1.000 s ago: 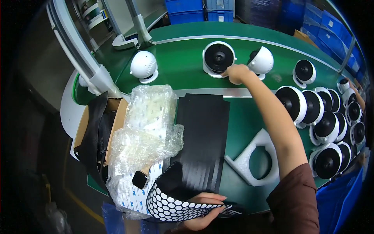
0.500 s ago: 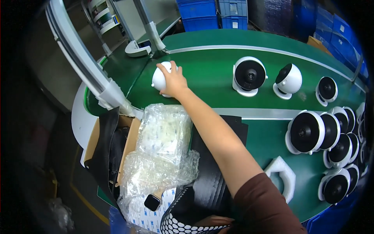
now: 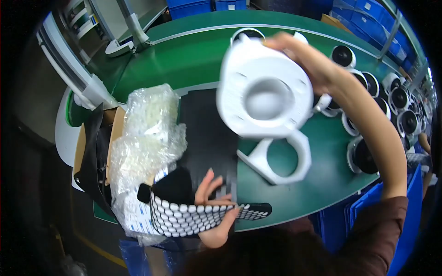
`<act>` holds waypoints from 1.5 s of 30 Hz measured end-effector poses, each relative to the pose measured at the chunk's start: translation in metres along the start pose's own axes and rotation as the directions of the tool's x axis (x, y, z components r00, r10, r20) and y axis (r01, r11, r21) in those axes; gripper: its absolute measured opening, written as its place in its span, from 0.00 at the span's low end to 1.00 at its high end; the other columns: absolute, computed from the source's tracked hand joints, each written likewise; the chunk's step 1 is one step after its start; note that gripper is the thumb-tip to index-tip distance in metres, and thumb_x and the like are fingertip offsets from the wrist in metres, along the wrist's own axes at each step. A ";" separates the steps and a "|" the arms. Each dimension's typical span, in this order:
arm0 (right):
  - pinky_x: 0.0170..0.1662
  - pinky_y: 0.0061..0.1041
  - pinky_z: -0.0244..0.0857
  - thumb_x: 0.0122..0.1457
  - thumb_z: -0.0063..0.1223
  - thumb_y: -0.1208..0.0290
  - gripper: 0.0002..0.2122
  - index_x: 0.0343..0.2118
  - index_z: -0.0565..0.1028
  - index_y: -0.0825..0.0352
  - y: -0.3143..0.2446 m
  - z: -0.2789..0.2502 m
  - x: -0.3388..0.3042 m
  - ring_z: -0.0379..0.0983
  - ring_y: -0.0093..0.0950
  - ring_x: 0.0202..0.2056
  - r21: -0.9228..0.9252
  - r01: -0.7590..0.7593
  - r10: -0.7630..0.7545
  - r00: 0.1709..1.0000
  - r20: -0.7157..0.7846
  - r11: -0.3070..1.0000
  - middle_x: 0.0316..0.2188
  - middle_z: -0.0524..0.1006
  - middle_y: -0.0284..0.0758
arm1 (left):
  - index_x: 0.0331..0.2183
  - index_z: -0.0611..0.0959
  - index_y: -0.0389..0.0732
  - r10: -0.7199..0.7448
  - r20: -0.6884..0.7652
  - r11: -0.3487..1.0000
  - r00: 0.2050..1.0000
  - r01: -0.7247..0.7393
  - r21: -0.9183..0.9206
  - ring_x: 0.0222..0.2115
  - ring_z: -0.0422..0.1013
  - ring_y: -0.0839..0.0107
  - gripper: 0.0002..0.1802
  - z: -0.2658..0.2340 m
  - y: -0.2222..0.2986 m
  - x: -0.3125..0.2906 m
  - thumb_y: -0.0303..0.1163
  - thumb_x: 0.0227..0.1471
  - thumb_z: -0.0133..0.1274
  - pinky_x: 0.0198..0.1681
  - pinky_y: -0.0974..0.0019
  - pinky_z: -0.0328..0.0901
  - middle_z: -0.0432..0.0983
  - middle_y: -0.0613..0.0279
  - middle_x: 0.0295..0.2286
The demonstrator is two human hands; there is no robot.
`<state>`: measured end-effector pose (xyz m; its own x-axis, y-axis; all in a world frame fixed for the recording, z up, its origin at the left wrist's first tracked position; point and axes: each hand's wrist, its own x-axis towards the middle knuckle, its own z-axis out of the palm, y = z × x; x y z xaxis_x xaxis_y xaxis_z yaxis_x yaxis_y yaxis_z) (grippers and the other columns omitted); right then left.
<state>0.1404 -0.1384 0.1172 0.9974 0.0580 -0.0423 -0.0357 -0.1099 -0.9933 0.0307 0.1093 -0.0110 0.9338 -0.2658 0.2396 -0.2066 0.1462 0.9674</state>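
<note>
Raised close to view, a white round-headed camera [image 3: 232,101] shows its underside with a round recess; motion blurs it. My right hand [image 3: 313,62] grips it from the far right edge, the fingertips partly hidden behind it. Lower down, my left hand [image 3: 215,235] holds a flexible black strip [image 3: 179,220] patterned with white hexagons. The thumb lies in front of the strip and the fingers stand up behind it. Below the camera, on the green table, lies a white foam ring [image 3: 301,158] with an angular outline.
Clear-wrapped packs [image 3: 147,147] and an open cardboard box [image 3: 115,129] are at the left, beside a black mat [image 3: 202,133]. Several black-fronted white cameras [image 3: 398,99] crowd the right. Beyond runs a green conveyor belt [image 3: 184,66]; blue crates [image 3: 189,8] stand at the back.
My right hand has lifted the camera off the belt, brought it nearer and right, and turned its base towards me. My left hand and the strip have come further into view. The view has shifted.
</note>
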 end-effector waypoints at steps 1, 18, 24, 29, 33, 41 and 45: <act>0.37 0.25 0.66 0.47 0.42 0.53 0.24 0.41 0.67 0.67 0.010 -0.021 -0.025 0.71 0.25 0.33 0.030 -0.248 0.247 0.968 0.034 0.968 0.34 0.72 0.38 | 0.47 0.56 0.28 0.055 0.073 0.998 0.996 -0.053 -0.035 0.43 0.60 0.65 0.35 0.005 0.001 0.004 0.18 0.33 0.49 0.44 0.58 0.58 0.56 0.46 0.45; 0.21 0.16 0.59 0.45 0.49 0.74 0.04 0.23 0.74 0.67 0.032 0.021 -0.166 0.68 0.19 0.20 -0.662 0.282 -0.550 0.801 -0.236 0.695 0.17 0.72 0.32 | 0.41 0.66 0.28 0.180 -0.061 0.978 0.982 -0.185 -0.100 0.39 0.60 0.74 0.22 0.068 0.016 -0.009 0.19 0.40 0.48 0.42 0.73 0.57 0.65 0.55 0.39; 0.24 0.16 0.59 0.40 0.55 0.79 0.05 0.24 0.73 0.69 0.063 0.057 -0.192 0.68 0.22 0.23 -0.550 0.408 -0.541 0.835 -0.098 0.729 0.22 0.73 0.34 | 0.33 0.69 0.28 0.082 -0.134 0.990 0.988 -0.097 -0.106 0.27 0.67 0.73 0.14 0.071 0.034 -0.014 0.21 0.38 0.44 0.33 0.76 0.61 0.71 0.52 0.26; 0.22 0.14 0.56 0.42 0.53 0.79 0.03 0.22 0.73 0.70 0.060 0.064 -0.189 0.67 0.21 0.22 -0.384 0.359 -0.437 0.888 -0.139 0.851 0.20 0.73 0.33 | 0.36 0.67 0.31 0.167 0.004 0.851 0.986 -0.142 -0.505 0.32 0.65 0.75 0.17 0.074 0.005 -0.033 0.20 0.39 0.48 0.33 0.75 0.61 0.67 0.61 0.32; 0.23 0.16 0.57 0.39 0.55 0.81 0.05 0.22 0.73 0.68 0.069 0.065 -0.184 0.65 0.22 0.21 -0.602 0.462 -0.646 0.753 -0.122 0.652 0.20 0.72 0.32 | 0.33 0.68 0.30 0.181 -0.168 0.905 0.969 -0.231 -0.357 0.26 0.68 0.77 0.14 0.087 0.002 -0.028 0.21 0.40 0.49 0.28 0.80 0.62 0.70 0.60 0.28; 0.23 0.19 0.58 0.33 0.56 0.83 0.09 0.21 0.72 0.67 0.068 0.068 -0.181 0.65 0.26 0.21 -0.744 0.444 -0.721 0.689 -0.074 0.500 0.20 0.71 0.32 | 0.38 0.69 0.27 0.522 -0.118 0.832 0.845 -0.474 0.288 0.33 0.68 0.71 0.18 0.085 -0.006 -0.030 0.28 0.45 0.48 0.38 0.74 0.61 0.70 0.53 0.33; 0.23 0.19 0.58 0.33 0.56 0.83 0.09 0.21 0.72 0.67 0.069 0.071 -0.181 0.65 0.27 0.21 -0.782 0.418 -0.747 0.659 -0.089 0.462 0.20 0.71 0.33 | 0.37 0.70 0.28 0.521 -0.095 0.826 0.848 -0.473 0.305 0.34 0.67 0.70 0.17 0.085 -0.002 -0.026 0.30 0.46 0.46 0.40 0.72 0.60 0.70 0.52 0.33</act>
<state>-0.0469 -0.0856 0.0486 0.6891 0.0319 0.7239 0.4495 -0.8024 -0.3926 -0.0185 0.0346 -0.0121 0.7123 -0.0590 0.6994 -0.7018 -0.0442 0.7110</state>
